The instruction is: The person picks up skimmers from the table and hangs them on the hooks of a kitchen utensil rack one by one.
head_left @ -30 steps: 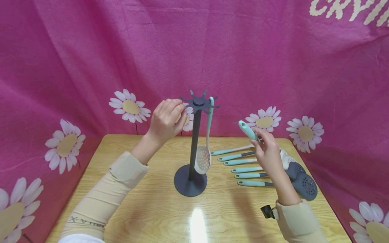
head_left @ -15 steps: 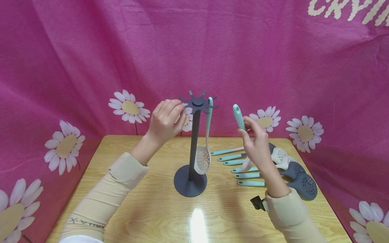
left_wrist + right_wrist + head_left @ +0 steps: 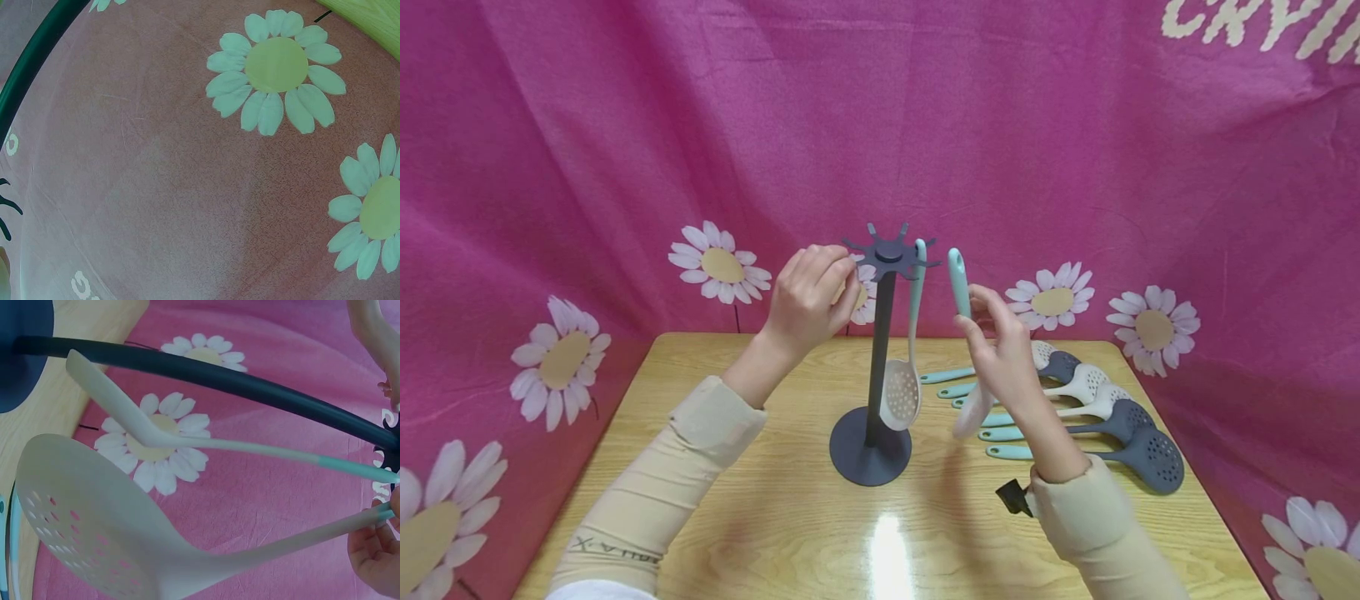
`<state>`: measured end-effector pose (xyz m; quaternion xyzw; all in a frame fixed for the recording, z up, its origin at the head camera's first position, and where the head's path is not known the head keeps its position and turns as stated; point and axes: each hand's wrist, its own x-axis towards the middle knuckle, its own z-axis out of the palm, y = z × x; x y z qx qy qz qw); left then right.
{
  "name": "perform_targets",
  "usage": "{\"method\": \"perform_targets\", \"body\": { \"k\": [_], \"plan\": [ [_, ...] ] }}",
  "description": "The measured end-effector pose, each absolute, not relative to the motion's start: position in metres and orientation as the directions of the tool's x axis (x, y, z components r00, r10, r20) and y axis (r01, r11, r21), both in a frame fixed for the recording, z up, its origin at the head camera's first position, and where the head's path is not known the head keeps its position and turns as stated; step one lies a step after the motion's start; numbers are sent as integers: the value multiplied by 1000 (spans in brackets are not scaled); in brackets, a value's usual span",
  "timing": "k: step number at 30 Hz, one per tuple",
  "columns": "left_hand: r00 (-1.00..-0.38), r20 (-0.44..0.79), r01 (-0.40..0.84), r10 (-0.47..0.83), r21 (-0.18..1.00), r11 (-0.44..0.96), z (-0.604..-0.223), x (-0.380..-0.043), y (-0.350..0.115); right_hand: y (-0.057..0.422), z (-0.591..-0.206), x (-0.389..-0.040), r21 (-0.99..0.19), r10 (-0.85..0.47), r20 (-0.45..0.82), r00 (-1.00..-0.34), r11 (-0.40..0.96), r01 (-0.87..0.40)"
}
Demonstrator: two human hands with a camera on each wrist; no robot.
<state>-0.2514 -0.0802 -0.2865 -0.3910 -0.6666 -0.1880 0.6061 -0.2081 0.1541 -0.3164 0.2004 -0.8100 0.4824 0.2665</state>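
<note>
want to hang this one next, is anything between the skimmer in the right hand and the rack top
Nothing visible blocks it. The held skimmer is just right of the rack top; the hung skimmer takes the nearest hook, so another prong seems needed.

The left hand [image 3: 808,302] is raised at head height, its forearm angled up from the lower left in a beige sleeve; the fingers are curled together, thumb and fingertips pinched at the hook of a rack. The right hand [image 3: 1000,354] is lifted from a bent wrist, forearm rising from the lower right, with fingers and thumb closed round a spoon handle held upright.
</note>
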Motion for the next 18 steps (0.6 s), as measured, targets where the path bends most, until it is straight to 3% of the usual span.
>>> {"method": "perform_targets", "body": {
  "k": [18],
  "plan": [
    [33, 954, 753, 298, -219, 620, -287, -251, -80, 142, -318, -210, -722, -81, 574, -815, 419, -551]
  ]
}}
